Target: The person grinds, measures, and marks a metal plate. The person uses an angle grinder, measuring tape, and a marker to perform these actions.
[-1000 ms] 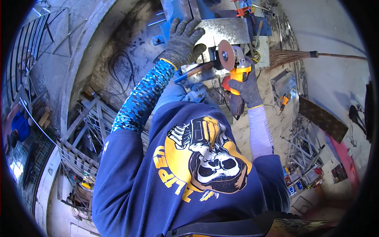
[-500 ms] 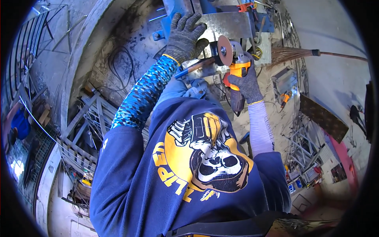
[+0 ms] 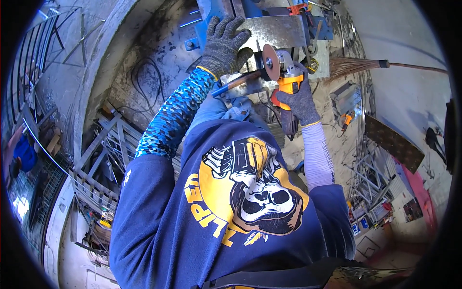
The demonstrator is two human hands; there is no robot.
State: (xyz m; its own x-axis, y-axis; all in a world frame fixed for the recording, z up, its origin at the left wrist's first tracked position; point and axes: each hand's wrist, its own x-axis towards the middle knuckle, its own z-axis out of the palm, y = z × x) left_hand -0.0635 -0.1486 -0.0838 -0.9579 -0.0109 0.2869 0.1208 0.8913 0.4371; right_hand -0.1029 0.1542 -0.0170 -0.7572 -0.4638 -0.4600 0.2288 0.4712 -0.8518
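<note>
My left hand (image 3: 222, 45), in a grey knit glove, lies with its fingers stretched out at the left end of a bare metal plate (image 3: 278, 32). The plate sits against a blue vise (image 3: 206, 6) at the top. In my right hand (image 3: 304, 102), also gloved, is a yellow and black angle grinder (image 3: 289, 85). Its reddish-brown disc (image 3: 271, 62) stands on edge just below the plate; whether they touch I cannot tell. Between my hands lies a hammer-like tool with a brown and blue handle (image 3: 236, 83), its head hidden behind the grinder.
A straw broom (image 3: 353, 66) lies to the right. Near it rests an orange-handled power tool (image 3: 345, 122) by a metal frame. A black cable (image 3: 147, 79) coils on the floor at left. Metal frames (image 3: 108, 149) are stacked beside my left arm. A brown board (image 3: 393, 143) leans at right.
The grinder in my right hand has shifted very slightly left. My left hand has stayed nearly still at the plate.
</note>
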